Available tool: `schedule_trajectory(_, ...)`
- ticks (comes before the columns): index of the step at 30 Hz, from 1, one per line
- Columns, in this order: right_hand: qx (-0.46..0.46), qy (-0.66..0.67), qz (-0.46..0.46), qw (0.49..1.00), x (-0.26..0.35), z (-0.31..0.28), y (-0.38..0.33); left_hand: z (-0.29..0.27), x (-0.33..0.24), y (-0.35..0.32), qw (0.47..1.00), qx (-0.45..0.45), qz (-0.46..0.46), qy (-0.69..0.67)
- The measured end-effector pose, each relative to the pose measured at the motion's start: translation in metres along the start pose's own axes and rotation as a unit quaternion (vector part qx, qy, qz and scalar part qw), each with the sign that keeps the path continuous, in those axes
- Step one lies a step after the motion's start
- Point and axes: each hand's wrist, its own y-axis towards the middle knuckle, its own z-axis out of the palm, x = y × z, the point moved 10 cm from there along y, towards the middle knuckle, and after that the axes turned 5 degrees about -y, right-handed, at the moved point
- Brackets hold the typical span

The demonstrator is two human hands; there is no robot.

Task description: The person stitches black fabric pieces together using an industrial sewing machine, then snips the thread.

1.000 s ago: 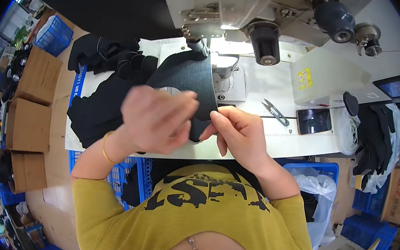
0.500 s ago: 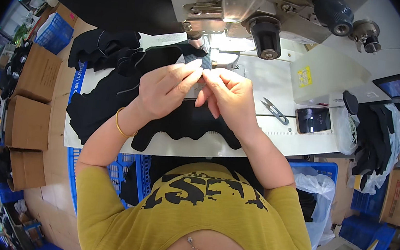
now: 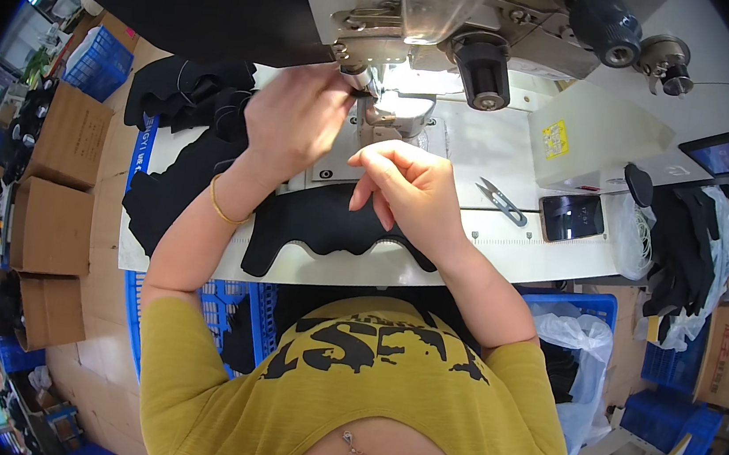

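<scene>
Head view, looking down: my left hand (image 3: 300, 119) reaches up to the needle area of a large white sewing machine (image 3: 593, 123) with dark round knobs. My fingers bend inward, their tips close beside the shiny metal presser part (image 3: 362, 78); the tips are partly hidden, so I cannot tell whether they grip anything. A thin gold-coloured bangle (image 3: 223, 205) circles my left wrist.

My right hand (image 3: 413, 188) is lower and to the right, in front of the pale metal arm of the machine. Its fingers curl loosely, with thumb and forefinger near each other; I cannot tell whether they pinch anything.

A flat black fabric piece with a wavy lower edge (image 3: 325, 219) lies on the white tabletop (image 3: 476, 261), near the edge closest to me. Its upper part is just below my right hand; I cannot tell whether they touch. To the left is a heap of loose black fabric (image 3: 179, 177), partly behind my left forearm.

On the right, small metal thread snips (image 3: 502, 202) lie near a dark rectangular phone (image 3: 571, 220). Under the table edge, a blue plastic basket (image 3: 264, 324) is on the left, and a crumpled clear plastic bag (image 3: 581, 344) on the right.
</scene>
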Motion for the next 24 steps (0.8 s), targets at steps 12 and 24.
schedule_trajectory(12, -0.135, -0.506, -0.531, 0.667, 0.047, 0.069, -0.088, 0.006, 0.064, -0.075, 0.628, 0.073, -0.643, -0.432)
schedule_trajectory(24, -0.006, 0.189, 0.097, 0.977, -0.026, 0.016, 0.009, 0.048, 0.049, -0.028, 0.690, 0.222, -0.547, -0.419)
